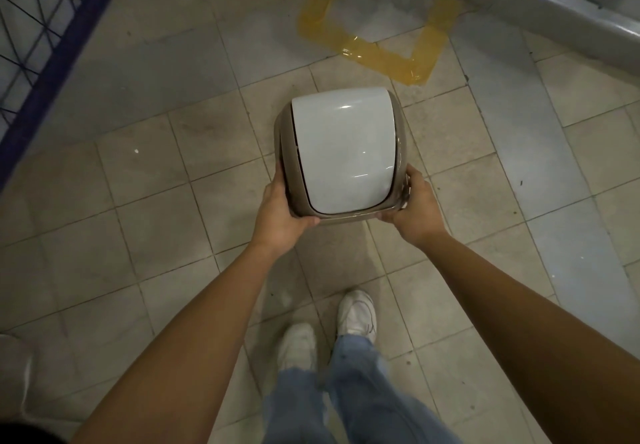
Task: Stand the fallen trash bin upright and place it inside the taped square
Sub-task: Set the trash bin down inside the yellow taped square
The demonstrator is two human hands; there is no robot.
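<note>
The trash bin (341,152) is taupe with a white swing lid, seen from above with its lid facing me. It stands upright, held between both hands over the tiled floor. My left hand (282,213) grips its near left rim and my right hand (415,206) grips its near right rim. The taped square (375,50), made of yellow tape, lies on the floor beyond the bin, up against a wall ledge. The bin sits short of the tape, not inside it. The bin's body below the lid is hidden.
A blue wire-mesh rack (52,27) rises at the upper left. A grey metal ledge (554,3) runs along the upper right behind the tape. My feet in white shoes (356,315) stand just behind the bin.
</note>
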